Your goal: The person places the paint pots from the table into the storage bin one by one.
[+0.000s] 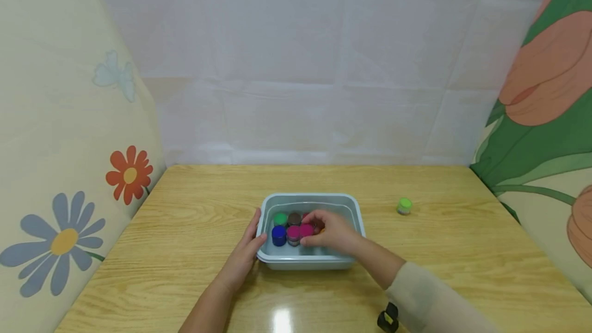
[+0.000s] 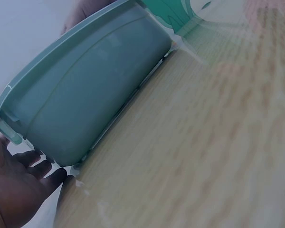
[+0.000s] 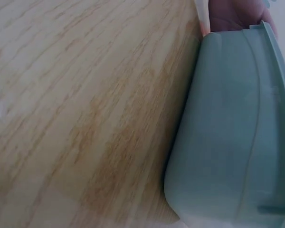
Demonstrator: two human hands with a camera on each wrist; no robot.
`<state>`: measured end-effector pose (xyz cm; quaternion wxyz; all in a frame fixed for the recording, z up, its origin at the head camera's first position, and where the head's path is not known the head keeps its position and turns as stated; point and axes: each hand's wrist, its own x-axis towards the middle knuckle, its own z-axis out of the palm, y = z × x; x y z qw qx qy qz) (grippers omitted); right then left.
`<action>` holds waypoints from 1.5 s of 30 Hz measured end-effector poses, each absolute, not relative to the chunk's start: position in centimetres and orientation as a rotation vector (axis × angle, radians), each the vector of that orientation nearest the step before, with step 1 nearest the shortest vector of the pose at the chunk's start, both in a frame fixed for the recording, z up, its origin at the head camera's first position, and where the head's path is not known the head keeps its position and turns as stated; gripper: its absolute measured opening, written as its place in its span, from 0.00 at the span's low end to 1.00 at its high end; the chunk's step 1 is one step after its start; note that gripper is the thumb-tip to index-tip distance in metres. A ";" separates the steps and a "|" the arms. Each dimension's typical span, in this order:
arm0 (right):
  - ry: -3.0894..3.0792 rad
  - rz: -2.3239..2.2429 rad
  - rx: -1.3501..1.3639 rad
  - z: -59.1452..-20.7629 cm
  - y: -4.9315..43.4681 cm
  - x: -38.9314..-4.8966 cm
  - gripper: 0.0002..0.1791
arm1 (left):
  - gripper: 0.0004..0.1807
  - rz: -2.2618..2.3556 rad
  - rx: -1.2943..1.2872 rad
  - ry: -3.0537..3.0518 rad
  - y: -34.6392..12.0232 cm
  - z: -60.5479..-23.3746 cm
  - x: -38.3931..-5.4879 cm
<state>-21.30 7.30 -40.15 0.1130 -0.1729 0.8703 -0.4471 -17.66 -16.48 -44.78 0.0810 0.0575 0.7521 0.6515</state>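
Note:
A pale blue-grey plastic bin stands on the table with several small lidded jars inside. My left hand grips its left end, thumb at the rim and fingers along the outer wall; the left wrist view shows this hand by the bin's corner. Reaching in from the right, my right hand pinches a jar with a magenta lid between thumb and fingers. Beside it sit another magenta-lidded jar, a blue jar, a green-lidded one and a brown-lidded one. The right fingers partly hide other jars.
A jar with a lime-green lid stands on the wooden table, right of the bin. A small black object lies at the near edge beside the right sleeve. A white cloth hangs behind, with patterned cloths at both sides.

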 end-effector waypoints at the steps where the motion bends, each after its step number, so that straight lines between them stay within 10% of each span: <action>1: 2.552 -1.287 -0.509 -40.2 7.2 -21.3 0.22 | 0.36 1.948 0.173 2.248 -16.5 -44.8 -17.6; 45: 2.627 -1.107 -0.619 -41.0 5.9 -21.9 0.17 | 0.36 1.932 0.176 2.264 -16.5 -44.8 -17.8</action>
